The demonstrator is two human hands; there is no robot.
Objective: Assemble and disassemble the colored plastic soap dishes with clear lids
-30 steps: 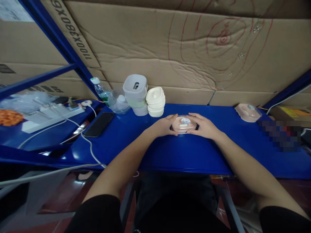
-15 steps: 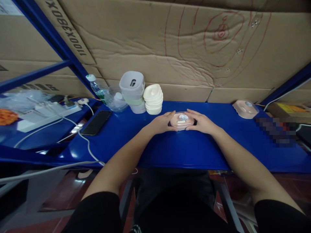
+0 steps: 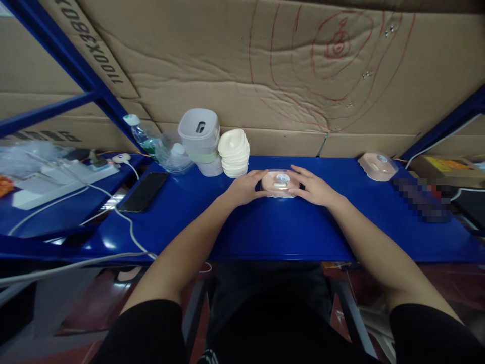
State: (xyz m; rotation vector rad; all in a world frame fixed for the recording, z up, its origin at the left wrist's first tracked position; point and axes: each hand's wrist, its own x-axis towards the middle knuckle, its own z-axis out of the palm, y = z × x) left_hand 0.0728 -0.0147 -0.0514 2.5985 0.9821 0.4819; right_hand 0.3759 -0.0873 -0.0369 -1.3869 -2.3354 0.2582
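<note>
A pink plastic box (image 3: 280, 186) with a clear lid and a round white label lies flat on the blue table, in front of me. My left hand (image 3: 245, 189) holds its left edge between thumb and fingers. On the opposite side my right hand (image 3: 314, 187) grips the right edge, thumb at the near corner and fingers at the far one. A stack of cream-coloured dishes (image 3: 235, 154) stands close behind my left hand.
Grey stacked containers (image 3: 199, 139), a clear bottle (image 3: 142, 134) and a black phone (image 3: 143, 192) are on the left. Another pink box (image 3: 378, 166) lies at the back right. Cardboard (image 3: 212, 55) walls the back. A white cable (image 3: 131, 227) crosses the left side.
The view has shifted slightly. My fingers sit a little further apart at the box's edges, and the box has settled flatter on the table.
</note>
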